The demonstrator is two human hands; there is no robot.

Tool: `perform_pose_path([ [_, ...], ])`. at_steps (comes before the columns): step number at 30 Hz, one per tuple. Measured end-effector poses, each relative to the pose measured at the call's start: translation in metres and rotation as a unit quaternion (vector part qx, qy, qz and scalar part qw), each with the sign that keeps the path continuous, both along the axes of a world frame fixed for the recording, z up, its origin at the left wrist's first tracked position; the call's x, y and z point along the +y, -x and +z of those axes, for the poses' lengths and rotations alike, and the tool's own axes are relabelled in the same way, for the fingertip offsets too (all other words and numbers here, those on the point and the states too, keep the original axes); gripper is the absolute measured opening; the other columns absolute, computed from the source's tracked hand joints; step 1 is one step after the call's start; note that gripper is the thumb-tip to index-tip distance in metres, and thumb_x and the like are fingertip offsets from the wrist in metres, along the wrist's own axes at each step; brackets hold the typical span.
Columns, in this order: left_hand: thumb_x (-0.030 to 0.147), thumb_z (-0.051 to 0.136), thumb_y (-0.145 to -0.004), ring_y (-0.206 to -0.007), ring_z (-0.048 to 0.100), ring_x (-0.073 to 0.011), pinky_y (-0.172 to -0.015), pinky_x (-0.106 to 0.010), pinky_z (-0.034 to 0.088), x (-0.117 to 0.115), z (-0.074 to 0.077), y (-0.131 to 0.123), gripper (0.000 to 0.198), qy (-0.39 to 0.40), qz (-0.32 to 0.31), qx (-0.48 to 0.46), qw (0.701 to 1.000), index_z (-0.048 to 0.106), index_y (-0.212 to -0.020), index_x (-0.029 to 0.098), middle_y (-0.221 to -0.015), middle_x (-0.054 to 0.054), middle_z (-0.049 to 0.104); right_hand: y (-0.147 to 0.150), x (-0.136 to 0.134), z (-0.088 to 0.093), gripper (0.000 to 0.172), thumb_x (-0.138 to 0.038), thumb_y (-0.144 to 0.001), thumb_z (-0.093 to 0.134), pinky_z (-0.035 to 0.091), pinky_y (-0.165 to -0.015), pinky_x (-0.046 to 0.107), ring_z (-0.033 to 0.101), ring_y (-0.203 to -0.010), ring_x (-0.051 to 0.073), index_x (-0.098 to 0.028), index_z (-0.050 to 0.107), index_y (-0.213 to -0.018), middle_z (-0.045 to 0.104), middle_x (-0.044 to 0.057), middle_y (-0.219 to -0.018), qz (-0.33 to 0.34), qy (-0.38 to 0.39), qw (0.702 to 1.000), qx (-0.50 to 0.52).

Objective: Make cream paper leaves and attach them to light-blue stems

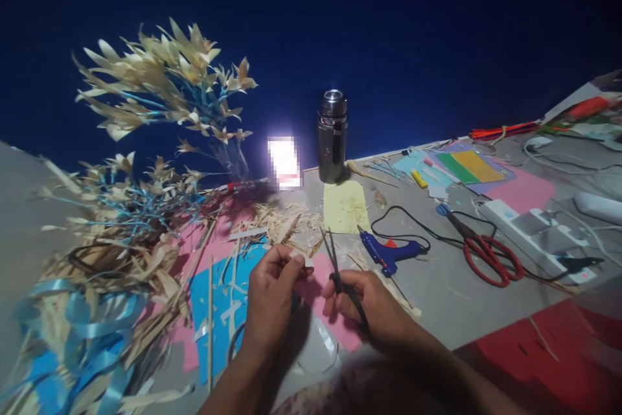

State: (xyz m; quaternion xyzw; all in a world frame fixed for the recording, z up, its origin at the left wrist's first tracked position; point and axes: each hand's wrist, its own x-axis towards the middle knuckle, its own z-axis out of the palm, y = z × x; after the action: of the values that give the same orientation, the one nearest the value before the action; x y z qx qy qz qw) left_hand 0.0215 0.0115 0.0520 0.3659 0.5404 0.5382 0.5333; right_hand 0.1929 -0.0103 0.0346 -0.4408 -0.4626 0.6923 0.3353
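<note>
My left hand (276, 289) is closed, pinching a small pale piece of husk (302, 259) between thumb and fingers. Just to its right, my right hand (354, 302) grips black-handled scissors (334, 259), whose slightly parted blades point away from me. The blades stand apart from the husk piece. Beneath both hands lie pink paper (335, 314) and a blue sheet (223, 298) strewn with scraps. Past them, pale cut shavings (286, 224) are heaped beside a yellow sheet (346, 204).
A blue glue gun (389, 253), red-handled scissors (490, 259) and a white power strip (525, 234) with cables are on the right. A dark flask (333, 136) stands at the back. Dried-husk flowers (165, 78), loose husks (155, 266) and blue ribbon (102, 311) fill the left.
</note>
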Motion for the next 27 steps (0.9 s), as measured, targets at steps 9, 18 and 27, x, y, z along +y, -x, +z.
perform_pose_path([
  [9,0.030,0.070,-0.083,-0.059,0.059,-0.0130,-0.059,-0.024,0.048,-0.005,0.003,-0.004,0.017,-0.055,0.023,0.066,0.996,0.060,-0.073,0.020,-0.065,0.004,0.061,0.017,-0.011,0.001,0.013,-0.026,-0.068,0.070,0.031,-0.046,0.019,0.040,-0.048,0.008,-0.016,0.062,-0.065,0.052,-0.005,-0.054,0.035,0.023,0.999,-0.035],
  [18,0.029,0.071,-0.082,-0.059,0.059,-0.0133,-0.060,-0.024,0.047,-0.003,0.003,-0.001,0.017,-0.056,0.021,0.074,0.995,0.062,-0.072,0.019,-0.062,0.004,0.062,0.018,-0.012,-0.008,0.022,-0.030,-0.069,0.067,0.026,-0.043,0.020,0.040,-0.042,0.007,-0.018,0.054,-0.056,0.053,-0.004,-0.048,0.039,0.043,0.996,-0.072],
  [27,0.030,0.074,-0.078,-0.063,0.066,-0.0165,-0.063,-0.026,0.050,-0.002,0.006,0.005,0.020,0.006,-0.078,0.045,0.996,0.059,-0.069,0.020,-0.065,-0.001,0.071,0.008,-0.003,-0.014,0.027,-0.039,-0.074,0.075,0.034,-0.043,0.020,0.048,-0.046,0.009,-0.017,0.061,-0.069,0.060,-0.002,-0.057,-0.062,0.010,0.998,-0.028],
])
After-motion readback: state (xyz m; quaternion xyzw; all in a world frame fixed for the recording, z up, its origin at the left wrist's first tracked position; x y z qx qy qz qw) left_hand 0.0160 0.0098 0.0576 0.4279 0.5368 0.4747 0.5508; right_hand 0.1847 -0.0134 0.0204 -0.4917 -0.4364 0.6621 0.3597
